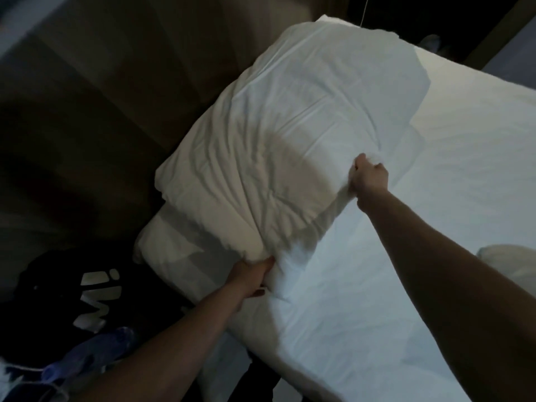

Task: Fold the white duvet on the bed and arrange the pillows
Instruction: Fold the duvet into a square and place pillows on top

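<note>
The white duvet lies folded into a thick creased bundle along the left side of the bed, partly hanging over the mattress edge. My left hand grips its near corner at the bed's left edge. My right hand is clenched on the bundle's right corner, above the sheet. A white pillow shows only in part at the right edge of the view.
Dark wooden floor runs along the left of the bed. A black bag with white lettering and blue cloth lie on the floor at lower left. A thin cord hangs at the top.
</note>
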The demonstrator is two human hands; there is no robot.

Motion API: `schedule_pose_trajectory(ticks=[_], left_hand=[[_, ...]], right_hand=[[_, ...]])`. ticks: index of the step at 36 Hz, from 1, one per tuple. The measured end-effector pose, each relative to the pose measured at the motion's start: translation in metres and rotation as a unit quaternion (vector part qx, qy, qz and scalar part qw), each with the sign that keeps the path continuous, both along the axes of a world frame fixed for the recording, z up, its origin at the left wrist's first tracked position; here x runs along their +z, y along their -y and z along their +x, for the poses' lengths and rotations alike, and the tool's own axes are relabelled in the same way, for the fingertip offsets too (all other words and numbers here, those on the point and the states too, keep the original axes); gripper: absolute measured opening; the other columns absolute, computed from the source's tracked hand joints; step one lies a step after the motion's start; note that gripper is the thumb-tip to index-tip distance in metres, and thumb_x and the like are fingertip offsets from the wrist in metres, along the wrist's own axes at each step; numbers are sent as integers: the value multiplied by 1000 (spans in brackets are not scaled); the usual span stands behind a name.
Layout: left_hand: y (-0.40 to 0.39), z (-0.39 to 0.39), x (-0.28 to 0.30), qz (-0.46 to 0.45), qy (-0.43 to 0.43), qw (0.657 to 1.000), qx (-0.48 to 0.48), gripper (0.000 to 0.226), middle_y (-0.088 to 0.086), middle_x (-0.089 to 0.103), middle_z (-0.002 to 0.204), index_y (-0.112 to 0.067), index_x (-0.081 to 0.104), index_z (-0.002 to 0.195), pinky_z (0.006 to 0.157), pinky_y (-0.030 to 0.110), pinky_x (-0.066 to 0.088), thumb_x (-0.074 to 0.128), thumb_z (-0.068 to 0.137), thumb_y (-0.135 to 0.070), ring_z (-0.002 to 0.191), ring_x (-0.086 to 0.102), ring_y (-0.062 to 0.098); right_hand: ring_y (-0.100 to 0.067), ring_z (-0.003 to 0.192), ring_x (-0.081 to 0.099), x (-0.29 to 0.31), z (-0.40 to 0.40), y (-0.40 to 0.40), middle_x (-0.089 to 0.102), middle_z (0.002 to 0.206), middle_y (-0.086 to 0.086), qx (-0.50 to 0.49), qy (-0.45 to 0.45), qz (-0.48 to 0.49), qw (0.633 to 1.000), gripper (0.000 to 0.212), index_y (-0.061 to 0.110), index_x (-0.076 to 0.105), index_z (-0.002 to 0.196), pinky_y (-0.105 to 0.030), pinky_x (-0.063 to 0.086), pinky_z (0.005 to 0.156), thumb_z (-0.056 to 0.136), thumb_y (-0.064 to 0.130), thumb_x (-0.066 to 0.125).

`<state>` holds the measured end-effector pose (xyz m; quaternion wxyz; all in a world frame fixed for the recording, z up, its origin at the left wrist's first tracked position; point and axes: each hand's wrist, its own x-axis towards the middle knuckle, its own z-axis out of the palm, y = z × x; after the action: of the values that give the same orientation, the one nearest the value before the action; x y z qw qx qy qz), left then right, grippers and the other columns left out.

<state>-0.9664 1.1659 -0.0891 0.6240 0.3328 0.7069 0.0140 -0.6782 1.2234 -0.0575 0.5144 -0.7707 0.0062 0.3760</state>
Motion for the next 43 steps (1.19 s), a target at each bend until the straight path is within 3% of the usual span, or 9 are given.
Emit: schedule_pose_trajectory(ticks=[4, 8, 11, 18, 21, 25, 27, 35, 43], left_hand=[[3, 12, 15, 81, 13, 997, 8, 54, 4, 73, 94, -17, 68, 104, 69, 49, 61, 76, 65, -52, 83, 72, 27], [8, -2, 16, 86, -35, 995, -34, 32, 7, 74, 86, -14, 68, 95, 59, 36, 59, 74, 82, -42, 70, 72, 22], [3, -20, 15, 7, -77, 992, -98, 37, 5, 73, 81, -12, 66, 100, 57, 27, 52, 69, 86, -46, 62, 69, 13], [-14, -27, 43, 27, -155, 942, -297, 60, 7, 74, 84, -5, 69, 105, 80, 34, 55, 57, 86, -61, 86, 71, 24], [-16, -35, 63, 120, -210, 883, -402, 63, 15, 61, 131, -5, 62, 129, 98, 30, 43, 52, 90, -55, 122, 57, 29], [-8, -36, 96, 218, -184, 872, -397, 32, 7, 68, 75, -13, 66, 67, 69, 28, 44, 67, 84, -39, 90, 68, 27], [-5, -32, 111, 254, -169, 875, -376, 28, -3, 63, 68, -19, 57, 64, 65, 26, 42, 71, 80, -36, 81, 67, 24], [6, 20, 140, 301, -124, 821, -468, 36, 7, 64, 113, -17, 65, 105, 86, 34, 49, 77, 75, -34, 101, 62, 28], [46, 112, 147, 359, -89, 806, -463, 37, -3, 53, 115, -31, 55, 97, 88, 32, 50, 77, 71, -44, 95, 62, 19]], right_hand=[[-10, 71, 59, 28, 8, 0, 61, 76, 2, 7, 90, 73, 993, 37, -5, 64, 105, -21, 47, 60, 96, 30, 55], [-19, 94, 62, 21, 0, 12, 67, 101, -5, 20, 138, -10, 990, 33, 12, 65, 109, -26, 45, 79, 93, 39, 55], [-31, 92, 63, 3, -4, 30, 62, 113, -14, 25, 61, -134, 989, 41, 5, 56, 118, -36, 55, 84, 86, 31, 58], [-35, 96, 66, 38, -32, 83, 60, 110, -13, 150, 78, -187, 968, 34, 15, 49, 112, -46, 57, 88, 80, 20, 59], [-32, 91, 67, 58, -45, 115, 64, 102, -10, 147, 71, -173, 971, 30, 20, 49, 109, -46, 58, 85, 80, 17, 55], [-26, 97, 64, 95, -63, 167, 64, 105, 0, 168, 85, -151, 970, 31, 18, 50, 115, -43, 56, 87, 85, 15, 57], [-22, 99, 61, 109, -69, 192, 61, 109, 2, 178, 96, -145, 969, 32, 18, 50, 118, -40, 54, 88, 87, 16, 60], [-19, 97, 62, 127, -64, 282, 60, 116, 3, 164, 93, -133, 973, 34, 19, 51, 120, -30, 46, 80, 88, 19, 64], [-19, 96, 63, 106, -17, 343, 59, 121, 0, 157, 81, -115, 978, 42, 19, 51, 127, -31, 49, 75, 88, 19, 66]])
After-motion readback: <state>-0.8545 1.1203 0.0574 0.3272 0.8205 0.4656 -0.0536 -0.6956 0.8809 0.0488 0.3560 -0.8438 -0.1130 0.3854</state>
